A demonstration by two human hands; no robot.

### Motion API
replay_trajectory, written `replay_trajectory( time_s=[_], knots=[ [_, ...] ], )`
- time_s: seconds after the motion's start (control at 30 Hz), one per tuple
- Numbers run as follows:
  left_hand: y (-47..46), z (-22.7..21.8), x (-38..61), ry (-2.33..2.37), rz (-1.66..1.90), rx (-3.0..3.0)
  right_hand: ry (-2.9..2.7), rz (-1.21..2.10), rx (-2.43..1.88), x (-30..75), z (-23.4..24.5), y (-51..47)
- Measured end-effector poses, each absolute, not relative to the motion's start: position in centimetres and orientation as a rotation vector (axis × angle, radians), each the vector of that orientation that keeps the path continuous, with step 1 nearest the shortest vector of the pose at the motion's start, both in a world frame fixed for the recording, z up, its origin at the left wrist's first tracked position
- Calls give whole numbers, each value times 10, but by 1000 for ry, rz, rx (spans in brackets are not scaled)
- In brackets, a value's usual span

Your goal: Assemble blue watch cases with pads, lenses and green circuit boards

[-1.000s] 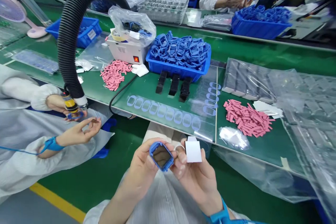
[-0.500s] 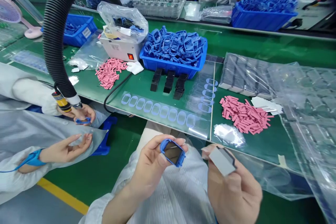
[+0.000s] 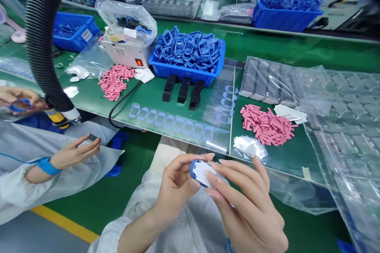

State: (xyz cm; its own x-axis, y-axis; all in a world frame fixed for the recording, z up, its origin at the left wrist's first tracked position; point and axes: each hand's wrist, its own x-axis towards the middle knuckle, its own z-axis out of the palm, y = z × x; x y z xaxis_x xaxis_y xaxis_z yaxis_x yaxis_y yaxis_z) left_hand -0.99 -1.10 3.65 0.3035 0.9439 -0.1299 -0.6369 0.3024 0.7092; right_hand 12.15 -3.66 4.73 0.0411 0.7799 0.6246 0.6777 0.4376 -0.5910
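Observation:
In front of my lap, my left hand (image 3: pixel 173 187) grips a small blue plastic frame (image 3: pixel 192 169) between thumb and fingers. A thin white rectangular panel (image 3: pixel 203 170) lies over the frame and covers most of its opening. My right hand (image 3: pixel 251 199) has its thumb and fingertips closed on the panel's right end. Whether the panel sits fully inside the frame cannot be made out. Just beyond my hands, at the bench edge, is a clear sheet with a row of bluish oval film rings (image 3: pixel 169 121).
A blue bin of frames (image 3: pixel 187 73) stands behind black stacked parts (image 3: pixel 184 90). Pink strips (image 3: pixel 267 124) and wrapped panels (image 3: pixel 273 81) lie to the right. A black hose (image 3: pixel 40 39) arches at left, near a co-worker's hands (image 3: pixel 71 154). Another person works across the bench.
My right hand has brought the white panel leftward onto the blue frame, covering the dark glossy face seen there before. The co-worker's hand with a blue frame has moved left. The view has shifted slightly.

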Motion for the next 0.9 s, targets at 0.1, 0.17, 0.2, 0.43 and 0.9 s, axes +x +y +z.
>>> replay_trajectory(
  time_s=[0.1, 0.17, 0.2, 0.43, 0.9],
  knots=[
    [-11, 35, -6, 597, 1132, 563, -1680, 124, -1298, 121, 47, -35],
    [-12, 34, -4, 604, 1125, 527, -1738, 116, -1300, 122, 47, -35],
    [-12, 33, -4, 607, 1112, 508, -1779, 128, -1290, 123, 47, -35],
    [-9, 29, -13, 606, 930, 339, -1688, 266, -1315, 166, 36, -11],
    [-10, 25, -22, 605, 892, 281, -2066, -230, -1817, 267, -16, 71]
  ],
)
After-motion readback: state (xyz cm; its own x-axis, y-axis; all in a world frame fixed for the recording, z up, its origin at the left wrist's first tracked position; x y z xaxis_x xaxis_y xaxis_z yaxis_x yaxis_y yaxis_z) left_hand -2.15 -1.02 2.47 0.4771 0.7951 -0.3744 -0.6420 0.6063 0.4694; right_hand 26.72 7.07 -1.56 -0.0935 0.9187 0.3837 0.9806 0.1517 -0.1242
